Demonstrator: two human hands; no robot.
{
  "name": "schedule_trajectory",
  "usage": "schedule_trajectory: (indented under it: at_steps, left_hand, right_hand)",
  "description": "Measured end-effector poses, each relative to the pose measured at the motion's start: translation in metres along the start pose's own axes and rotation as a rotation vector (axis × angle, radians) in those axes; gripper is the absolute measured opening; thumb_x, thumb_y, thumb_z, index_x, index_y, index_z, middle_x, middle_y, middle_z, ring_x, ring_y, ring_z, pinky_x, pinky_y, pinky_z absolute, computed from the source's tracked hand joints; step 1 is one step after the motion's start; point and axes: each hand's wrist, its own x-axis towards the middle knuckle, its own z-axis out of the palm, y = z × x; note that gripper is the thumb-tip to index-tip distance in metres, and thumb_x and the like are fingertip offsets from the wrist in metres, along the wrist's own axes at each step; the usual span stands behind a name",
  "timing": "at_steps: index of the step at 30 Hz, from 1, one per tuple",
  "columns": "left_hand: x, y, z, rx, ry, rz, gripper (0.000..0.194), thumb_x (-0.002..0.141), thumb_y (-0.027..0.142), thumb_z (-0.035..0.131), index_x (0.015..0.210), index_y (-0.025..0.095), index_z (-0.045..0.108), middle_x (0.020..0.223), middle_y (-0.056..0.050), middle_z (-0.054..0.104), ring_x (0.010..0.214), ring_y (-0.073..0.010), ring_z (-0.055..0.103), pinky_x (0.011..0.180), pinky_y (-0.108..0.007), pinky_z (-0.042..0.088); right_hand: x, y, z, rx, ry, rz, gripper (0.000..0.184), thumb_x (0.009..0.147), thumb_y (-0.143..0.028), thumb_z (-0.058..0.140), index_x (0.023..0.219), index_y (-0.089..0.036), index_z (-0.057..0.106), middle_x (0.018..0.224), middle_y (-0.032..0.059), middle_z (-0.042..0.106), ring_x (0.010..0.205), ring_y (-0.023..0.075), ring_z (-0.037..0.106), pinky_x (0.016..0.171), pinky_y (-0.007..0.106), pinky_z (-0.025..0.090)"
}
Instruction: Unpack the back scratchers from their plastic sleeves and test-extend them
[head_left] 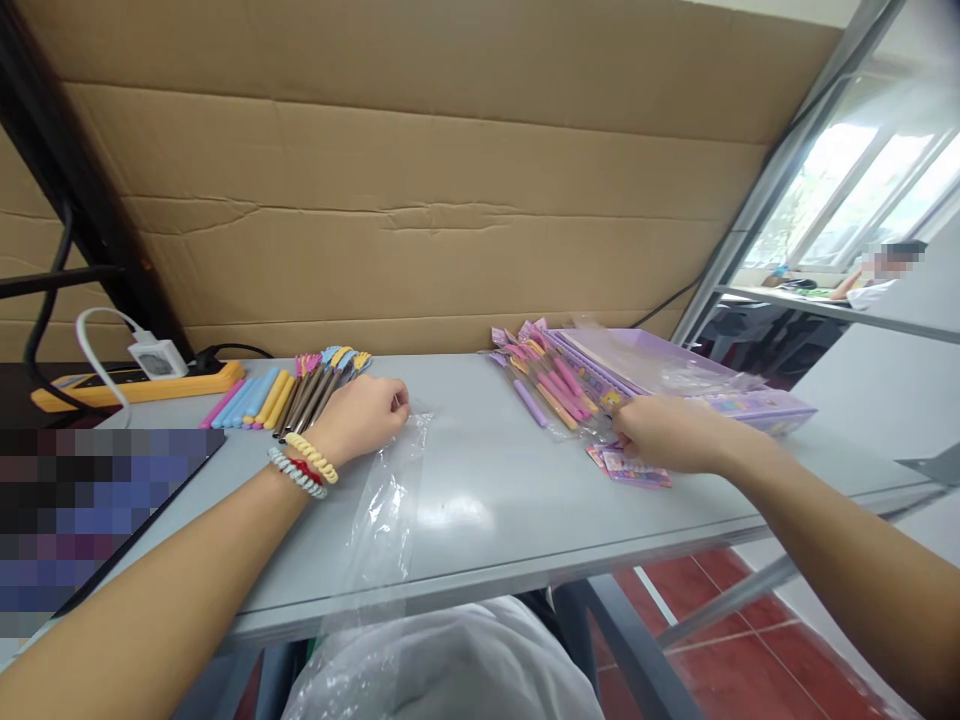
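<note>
My left hand is closed on the upper end of a long clear plastic sleeve, which hangs over the table's front edge. Just left of it lie brown pen barrels with pink, blue and yellow tops, partly behind the hand. Pink, blue and yellow tubes, perhaps pen caps, are lined up beside them. My right hand has its fingers pressed together right above small printed purple cards; what it pinches is hidden. Nearest to it on the left, several wrapped pens lie in a bundle.
Behind my right hand sits a purple box with clear plastic bags on top. A yellow power strip with a white charger is at the far left. Cardboard walls the back. A person sits beyond the frame.
</note>
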Motion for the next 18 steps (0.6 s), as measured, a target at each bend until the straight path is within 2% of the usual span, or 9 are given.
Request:
schedule_trajectory:
  at_steps: [3, 6, 8, 10, 12, 14, 15, 16, 18]
  left_hand:
    - [0.000, 0.001, -0.001, -0.012, 0.003, -0.004, 0.023, 0.080, 0.025, 0.046, 0.080, 0.020, 0.068, 0.079, -0.004, 0.072, 0.075, -0.0211, 0.064, 0.064, -0.030, 0.044]
    - [0.000, 0.002, -0.001, -0.048, 0.004, 0.008, 0.022, 0.079, 0.024, 0.047, 0.079, 0.020, 0.068, 0.078, -0.004, 0.072, 0.074, -0.0204, 0.064, 0.064, -0.030, 0.044]
    - [0.000, 0.003, -0.001, -0.092, 0.006, 0.023, 0.021, 0.079, 0.024, 0.047, 0.079, 0.019, 0.068, 0.077, -0.003, 0.072, 0.073, -0.0195, 0.063, 0.064, -0.030, 0.044]
    - [0.000, 0.003, -0.002, -0.149, 0.004, 0.043, 0.020, 0.080, 0.025, 0.049, 0.080, 0.019, 0.068, 0.077, -0.003, 0.071, 0.072, -0.0181, 0.063, 0.064, -0.028, 0.044]
    - [-0.001, 0.004, -0.002, -0.206, 0.000, 0.069, 0.020, 0.080, 0.025, 0.050, 0.081, 0.018, 0.068, 0.075, -0.002, 0.071, 0.069, -0.0165, 0.062, 0.064, -0.027, 0.044]
    - [-0.002, 0.004, -0.002, -0.260, -0.011, 0.096, 0.019, 0.081, 0.026, 0.051, 0.081, 0.017, 0.068, 0.072, -0.002, 0.069, 0.066, -0.0150, 0.061, 0.062, -0.026, 0.044]
    - [-0.002, 0.004, -0.002, -0.286, -0.019, 0.106, 0.019, 0.082, 0.026, 0.051, 0.081, 0.016, 0.068, 0.071, -0.001, 0.069, 0.064, -0.0143, 0.059, 0.061, -0.026, 0.043]
    - [-0.002, 0.004, -0.002, -0.312, -0.028, 0.114, 0.019, 0.082, 0.027, 0.052, 0.081, 0.016, 0.067, 0.069, -0.001, 0.068, 0.062, -0.0137, 0.059, 0.060, -0.026, 0.043]
    - [-0.002, 0.005, -0.001, -0.363, -0.052, 0.138, 0.018, 0.083, 0.027, 0.052, 0.081, 0.016, 0.067, 0.068, -0.001, 0.068, 0.062, -0.0131, 0.058, 0.059, -0.025, 0.042]
  right_hand:
    - [-0.003, -0.012, -0.007, -0.163, -0.149, 0.036, 0.030, 0.057, 0.001, 0.056, 0.044, -0.020, 0.038, 0.054, 0.0064, 0.057, 0.042, 0.0161, 0.050, 0.041, 0.029, 0.023]
    - [0.001, -0.023, -0.015, -0.199, -0.136, 0.061, 0.025, 0.060, 0.003, 0.054, 0.049, -0.019, 0.046, 0.059, 0.0086, 0.061, 0.047, 0.0187, 0.055, 0.044, 0.029, 0.027]
    - [0.011, -0.035, -0.022, -0.149, -0.082, -0.005, 0.021, 0.065, -0.001, 0.055, 0.053, -0.019, 0.051, 0.063, 0.0090, 0.062, 0.052, 0.0192, 0.058, 0.047, 0.029, 0.030]
    - [0.029, -0.054, -0.029, -0.015, 0.002, -0.112, 0.015, 0.072, -0.009, 0.059, 0.060, -0.018, 0.057, 0.071, 0.0097, 0.065, 0.062, 0.0203, 0.061, 0.053, 0.029, 0.036]
    - [0.051, -0.076, -0.033, 0.191, 0.117, -0.211, 0.005, 0.077, -0.024, 0.063, 0.076, -0.019, 0.065, 0.090, 0.0102, 0.069, 0.078, 0.0225, 0.063, 0.063, 0.031, 0.043]
    - [0.072, -0.098, -0.034, 0.442, 0.184, -0.276, 0.035, 0.077, -0.043, 0.066, 0.101, -0.018, 0.065, 0.109, 0.0114, 0.066, 0.089, 0.0227, 0.063, 0.070, 0.032, 0.046]
    - [0.081, -0.108, -0.032, 0.557, 0.169, -0.300, 0.047, 0.076, -0.048, 0.066, 0.110, -0.017, 0.062, 0.115, 0.0120, 0.065, 0.090, 0.0214, 0.062, 0.071, 0.031, 0.047]
    - [0.087, -0.116, -0.029, 0.657, 0.146, -0.317, 0.053, 0.076, -0.050, 0.066, 0.115, -0.016, 0.060, 0.117, 0.0123, 0.064, 0.091, 0.0202, 0.062, 0.072, 0.030, 0.048]
    - [0.094, -0.127, -0.020, 0.785, 0.082, -0.349, 0.045, 0.078, -0.047, 0.064, 0.109, -0.014, 0.062, 0.109, 0.0108, 0.067, 0.086, 0.0176, 0.063, 0.071, 0.028, 0.047]
